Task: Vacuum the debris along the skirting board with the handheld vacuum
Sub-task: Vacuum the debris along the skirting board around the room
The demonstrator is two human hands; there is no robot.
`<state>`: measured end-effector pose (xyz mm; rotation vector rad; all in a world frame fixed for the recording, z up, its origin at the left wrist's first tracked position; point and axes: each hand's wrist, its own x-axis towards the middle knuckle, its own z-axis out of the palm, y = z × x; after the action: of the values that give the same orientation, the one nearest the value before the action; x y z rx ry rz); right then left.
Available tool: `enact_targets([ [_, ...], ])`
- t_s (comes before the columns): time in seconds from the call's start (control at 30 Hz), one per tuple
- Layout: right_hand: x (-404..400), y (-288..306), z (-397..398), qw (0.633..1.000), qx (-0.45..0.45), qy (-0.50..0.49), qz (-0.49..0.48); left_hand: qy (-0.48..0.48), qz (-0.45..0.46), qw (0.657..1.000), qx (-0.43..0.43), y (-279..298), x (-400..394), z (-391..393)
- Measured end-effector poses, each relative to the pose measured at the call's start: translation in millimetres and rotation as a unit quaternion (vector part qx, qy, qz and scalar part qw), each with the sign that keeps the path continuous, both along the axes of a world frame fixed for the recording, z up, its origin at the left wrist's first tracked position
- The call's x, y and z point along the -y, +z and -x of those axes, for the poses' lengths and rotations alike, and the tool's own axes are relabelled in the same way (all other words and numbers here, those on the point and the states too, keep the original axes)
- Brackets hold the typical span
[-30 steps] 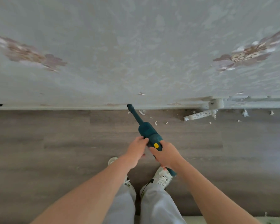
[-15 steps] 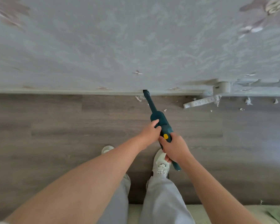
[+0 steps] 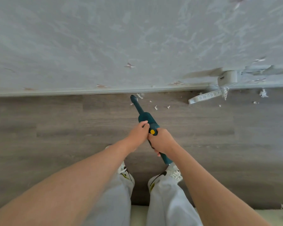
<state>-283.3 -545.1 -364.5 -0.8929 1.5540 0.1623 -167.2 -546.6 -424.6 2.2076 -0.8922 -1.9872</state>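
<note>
Saw both hands on the handheld vacuum (image 3: pixel 147 119) at frame center. Right hand (image 3: pixel 162 141) was wrapped round the rear grip, fingers curled under it, just behind the yellow button (image 3: pixel 152 131). Left hand (image 3: pixel 138 134) curled against the body's left side, thumb on top. Nozzle (image 3: pixel 133 97) pointed up-frame, tip just short of the skirting board (image 3: pixel 88 91), near but not touching as far as I could tell. Debris (image 3: pixel 155 107): white flecks on the wood floor (image 3: pixel 55 119) right of the nozzle, one scrap beside the tip. White strip (image 3: pixel 204 96) and wall fitting (image 3: pixel 227 77) sat upper right, w/ more scraps past them. Shoes (image 3: pixel 174 174) lower center.
</note>
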Motion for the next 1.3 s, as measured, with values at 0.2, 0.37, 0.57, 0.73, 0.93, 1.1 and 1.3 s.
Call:
enact_targets([
  [0.2,17,-27,19,1.000,0.009,-0.010,-0.014,0.011,-0.018,0.999,-0.028,-29,17,25],
  [0.37,-11,-27,53,0.998,-0.015,-0.060,0.014,-0.017,-0.024,0.998,-0.054,-22,11,66],
  [0.57,-24,-24,69,1.000,-0.019,0.016,0.017,-0.002,0.007,1.000,-0.021,-21,-13,78],
  [0.73,-1,-37,46,0.998,0.006,0.060,0.028,0.032,0.021,0.999,0.000,-28,-5,53],
  [0.93,-7,-38,65,0.999,-0.033,-0.024,0.033,-0.035,-0.014,0.998,-0.043,-19,12,81],
  [1.1,-23,-23,100,0.996,-0.082,-0.032,0.032,-0.078,0.010,0.996,-0.042,-3,9,125],
  [1.3,-24,8,101,0.997,-0.027,0.027,0.070,-0.011,0.067,0.997,0.029,21,-8,114],
])
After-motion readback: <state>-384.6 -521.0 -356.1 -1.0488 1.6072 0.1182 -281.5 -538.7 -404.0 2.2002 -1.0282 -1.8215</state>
